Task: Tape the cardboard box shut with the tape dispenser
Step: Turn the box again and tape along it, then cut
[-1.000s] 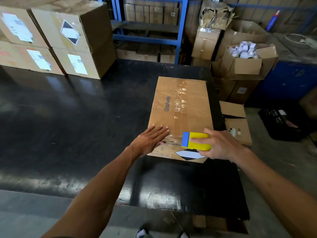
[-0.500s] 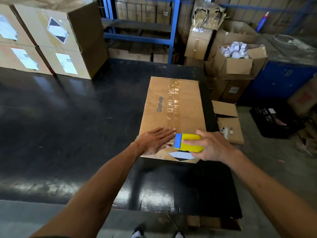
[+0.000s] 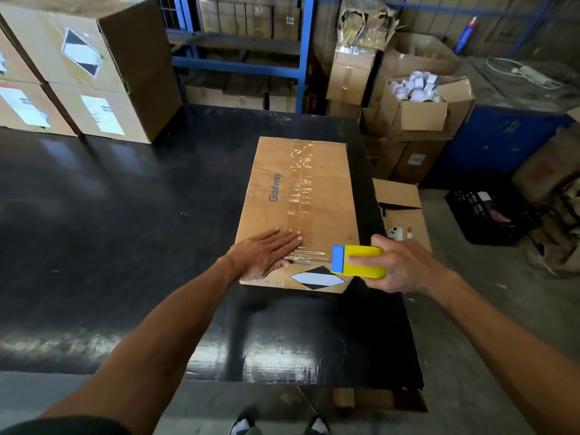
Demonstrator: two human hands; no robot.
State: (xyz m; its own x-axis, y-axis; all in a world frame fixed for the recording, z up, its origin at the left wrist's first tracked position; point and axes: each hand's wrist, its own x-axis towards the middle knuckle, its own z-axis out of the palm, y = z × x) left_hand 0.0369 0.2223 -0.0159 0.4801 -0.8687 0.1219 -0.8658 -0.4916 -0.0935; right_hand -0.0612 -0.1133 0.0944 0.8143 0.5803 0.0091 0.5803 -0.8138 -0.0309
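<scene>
One box (image 3: 323,196): left hand (image 3: 266,255) flat, fingers spread on it; right hand (image 3: 405,268) grips one dispenser (image 3: 357,262), tape seemingly stretched between fingertips.

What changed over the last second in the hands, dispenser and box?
The right hand pulled the tape dispenser rightward toward the box's edge, drawing a strip of tape across the cardboard box. The left hand stayed flat on the tape's start; the box stayed put.

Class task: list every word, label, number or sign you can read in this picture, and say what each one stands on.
"Glodway": blue print on the flat brown cardboard box.
Black-and-white diamond label on the same box: no readable text.
White paper labels on the stacked brown cartons: too blurred to read.
</scene>
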